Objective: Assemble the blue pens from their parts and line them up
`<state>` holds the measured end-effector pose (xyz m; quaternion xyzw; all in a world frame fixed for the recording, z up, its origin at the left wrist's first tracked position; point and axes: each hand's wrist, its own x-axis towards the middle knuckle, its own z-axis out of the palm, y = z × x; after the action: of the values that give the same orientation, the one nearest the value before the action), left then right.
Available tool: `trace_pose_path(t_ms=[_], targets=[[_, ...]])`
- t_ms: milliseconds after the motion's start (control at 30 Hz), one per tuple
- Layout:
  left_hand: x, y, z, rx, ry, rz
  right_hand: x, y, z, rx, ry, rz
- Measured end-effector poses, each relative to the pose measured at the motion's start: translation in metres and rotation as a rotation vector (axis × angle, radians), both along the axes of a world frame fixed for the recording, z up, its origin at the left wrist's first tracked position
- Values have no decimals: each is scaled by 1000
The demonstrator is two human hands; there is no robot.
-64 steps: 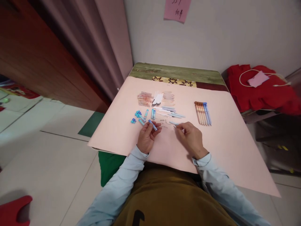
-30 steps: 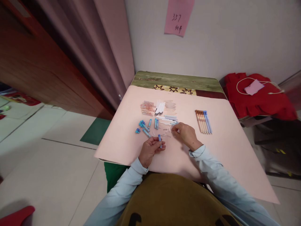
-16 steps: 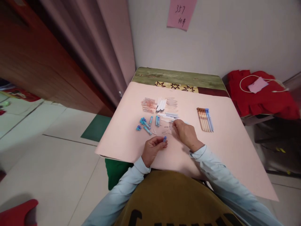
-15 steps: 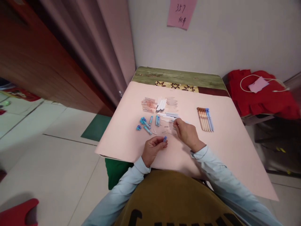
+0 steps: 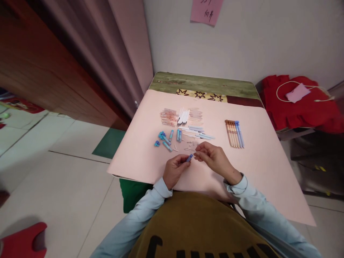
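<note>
My left hand [image 5: 173,171] is closed around a short blue pen barrel [image 5: 189,157], its upper end sticking out past the fingertips. Close beside that end, my right hand [image 5: 216,160] is in a pinch; whatever sits between its fingertips is too small to make out. Just beyond the hands lie several small clear pieces [image 5: 190,144]. Left of these are more blue barrels [image 5: 167,146] and a cluster of blue toppers [image 5: 161,135]. Pale blue pen parts [image 5: 205,136] with thin white refills lie beyond the right hand.
Farther back lie a bundle of white refills [image 5: 183,117], reddish clear parts [image 5: 168,117] and pale clear parts [image 5: 196,115]. A row of brown and blue pens [image 5: 234,134] is at the right on the pink sheet [image 5: 258,172]. Red cloth [image 5: 279,107] with a cable is beyond the table.
My right hand has come from the small parts toward me, up to the end of the blue barrel. The barrel in my left hand now tilts toward the right hand.
</note>
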<state>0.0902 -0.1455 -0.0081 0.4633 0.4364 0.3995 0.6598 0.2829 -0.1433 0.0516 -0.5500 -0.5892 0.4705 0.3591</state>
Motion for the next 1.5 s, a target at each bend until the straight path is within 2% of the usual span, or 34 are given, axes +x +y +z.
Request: trace_pose_path(t_ms=[167,300,433,600,700,833,1000,1100,1200,1333,1500], targets=[[1,0,2,24,32,-9,2,1,6,159,-268,34],[0,0,4,57,62,-18,5,2,9,312,-512,116],[0,-1,3,67,56,-21,8,5,14,365,-635,223],[-1,-1,1,105,79,-33,7,13,22,329,-649,349],[-1,-1,3,118,86,-36,3,17,22,315,-660,372],[0,1,6,51,39,-48,1,20,22,275,-585,304],[4,8,6,-182,-109,1,9,21,22,216,-429,107],[6,15,10,-322,-210,77,17,19,14,226,-402,-83],[11,25,13,-350,-268,146,17,12,-5,271,-523,-130],[22,42,11,-182,-259,212,6,-1,-35,259,-612,-76],[35,56,3,17,-196,234,0,-11,-60,351,-614,-133]])
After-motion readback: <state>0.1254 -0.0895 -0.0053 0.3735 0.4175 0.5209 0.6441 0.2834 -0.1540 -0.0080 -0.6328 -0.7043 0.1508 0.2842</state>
